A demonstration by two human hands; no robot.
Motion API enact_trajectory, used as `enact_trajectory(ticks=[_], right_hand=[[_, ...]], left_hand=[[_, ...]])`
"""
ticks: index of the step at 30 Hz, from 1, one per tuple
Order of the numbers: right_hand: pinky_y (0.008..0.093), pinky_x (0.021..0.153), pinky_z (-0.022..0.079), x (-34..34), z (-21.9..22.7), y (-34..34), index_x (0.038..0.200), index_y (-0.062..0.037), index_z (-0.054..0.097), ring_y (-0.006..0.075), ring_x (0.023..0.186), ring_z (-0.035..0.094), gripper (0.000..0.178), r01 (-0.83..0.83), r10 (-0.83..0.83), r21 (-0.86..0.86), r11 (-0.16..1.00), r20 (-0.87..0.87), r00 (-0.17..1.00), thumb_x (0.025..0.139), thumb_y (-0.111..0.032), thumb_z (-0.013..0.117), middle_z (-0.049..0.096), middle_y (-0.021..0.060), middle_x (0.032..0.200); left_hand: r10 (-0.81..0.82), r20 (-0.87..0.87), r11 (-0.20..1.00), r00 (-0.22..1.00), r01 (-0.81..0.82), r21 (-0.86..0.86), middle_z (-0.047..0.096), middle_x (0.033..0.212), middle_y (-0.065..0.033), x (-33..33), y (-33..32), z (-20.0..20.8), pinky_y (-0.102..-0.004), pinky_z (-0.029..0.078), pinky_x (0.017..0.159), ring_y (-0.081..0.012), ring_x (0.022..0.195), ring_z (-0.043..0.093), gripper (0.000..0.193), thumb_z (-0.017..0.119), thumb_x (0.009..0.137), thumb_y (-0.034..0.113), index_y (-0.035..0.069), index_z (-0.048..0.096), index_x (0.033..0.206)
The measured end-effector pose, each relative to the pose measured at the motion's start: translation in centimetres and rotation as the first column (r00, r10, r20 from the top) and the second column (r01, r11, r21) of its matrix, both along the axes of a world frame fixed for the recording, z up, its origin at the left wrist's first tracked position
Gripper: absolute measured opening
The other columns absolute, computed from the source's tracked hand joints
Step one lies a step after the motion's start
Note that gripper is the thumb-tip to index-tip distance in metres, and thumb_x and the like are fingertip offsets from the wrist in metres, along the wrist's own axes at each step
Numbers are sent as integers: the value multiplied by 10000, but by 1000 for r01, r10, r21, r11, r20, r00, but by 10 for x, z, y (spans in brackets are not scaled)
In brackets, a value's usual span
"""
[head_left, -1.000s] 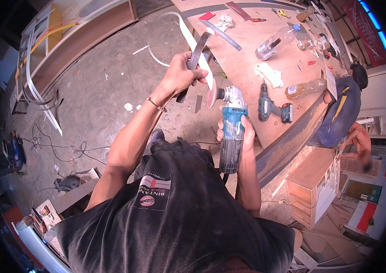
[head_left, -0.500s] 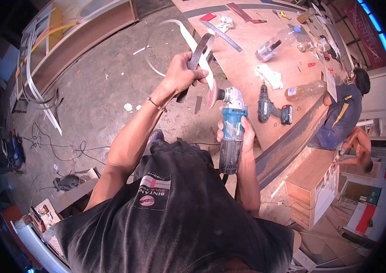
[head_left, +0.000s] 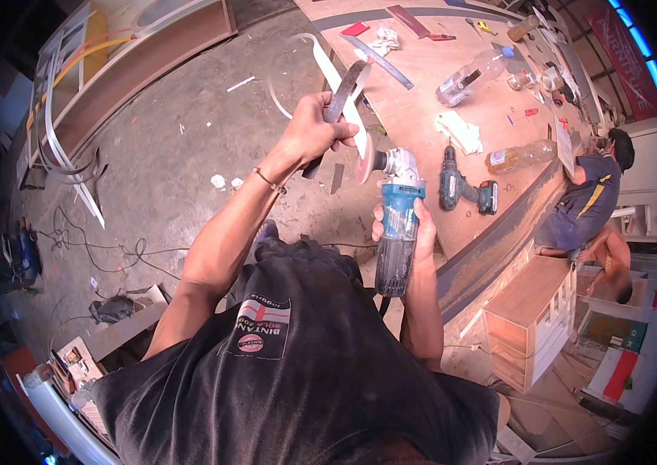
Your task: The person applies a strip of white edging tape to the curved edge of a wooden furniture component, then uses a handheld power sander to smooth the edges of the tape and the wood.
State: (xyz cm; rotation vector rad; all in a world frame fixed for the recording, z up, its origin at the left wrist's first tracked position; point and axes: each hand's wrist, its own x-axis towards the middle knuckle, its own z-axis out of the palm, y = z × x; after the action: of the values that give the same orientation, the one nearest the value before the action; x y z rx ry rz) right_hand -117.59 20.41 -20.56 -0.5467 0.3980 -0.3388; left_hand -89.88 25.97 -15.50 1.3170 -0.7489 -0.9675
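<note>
My left hand [head_left: 317,130] pinches a long white strip of edging [head_left: 327,66] together with a dark strip [head_left: 349,93], which loops over at its top. My right hand [head_left: 422,231] is wrapped round the blue and black body of an angle grinder [head_left: 400,213], held upright. Its pinkish round disc [head_left: 365,159] faces left, close to the lower end of the white strip. Whether disc and strip touch, I cannot tell. Behind the hand, the white strip curls away in a loose loop over the floor.
A cordless drill [head_left: 462,186], a bottle of brownish liquid [head_left: 521,156], a clear bottle [head_left: 472,77] and crumpled white paper [head_left: 460,130] lie on the wooden table [head_left: 421,116]. Two people [head_left: 588,190] work at the right beside a small wooden cabinet [head_left: 516,314]. Cables [head_left: 135,252] trail across the floor.
The strips in my left hand have shifted slightly right, and their loop has swung a little. The grinder has barely moved. At the right, the co-workers have changed posture.
</note>
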Motion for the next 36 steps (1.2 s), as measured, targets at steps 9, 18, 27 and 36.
enact_trajectory(ticks=[9,18,27,36], right_hand=[[411,687,579,1,-2,-4,1458,4,438,285,751,678,742,-4,4,-13,1000,28,1000,964,-530,585,653,192,947],[408,695,542,1,-3,-7,1501,6,374,274,766,647,784,-23,24,-19,1000,39,999,979,-546,570,622,183,989],[404,683,563,5,1,-7,1449,15,446,282,732,667,757,3,-3,-20,1000,26,1000,953,-538,595,654,191,931],[407,690,563,7,1,-9,1456,13,439,282,738,669,758,-9,10,-24,1000,46,999,956,-534,595,654,194,940]], left_hand=[[-4,-12,1000,1000,3,-21,650,772,-70,0,-1,-1,-229,477,482,-186,677,736,268,782,843,-33,-39,585,1024],[-11,-13,1000,1000,10,-10,655,778,-70,-1,-2,-4,-233,487,487,-186,676,737,284,774,846,-39,-53,591,1062],[-12,-14,1000,1000,12,-11,659,777,-75,-1,-2,-2,-238,491,488,-187,681,737,264,773,849,-34,-33,579,1028],[-15,-9,1000,1000,15,6,656,775,-77,-2,0,2,-236,495,487,-189,690,739,271,768,849,-41,-39,576,1040]])
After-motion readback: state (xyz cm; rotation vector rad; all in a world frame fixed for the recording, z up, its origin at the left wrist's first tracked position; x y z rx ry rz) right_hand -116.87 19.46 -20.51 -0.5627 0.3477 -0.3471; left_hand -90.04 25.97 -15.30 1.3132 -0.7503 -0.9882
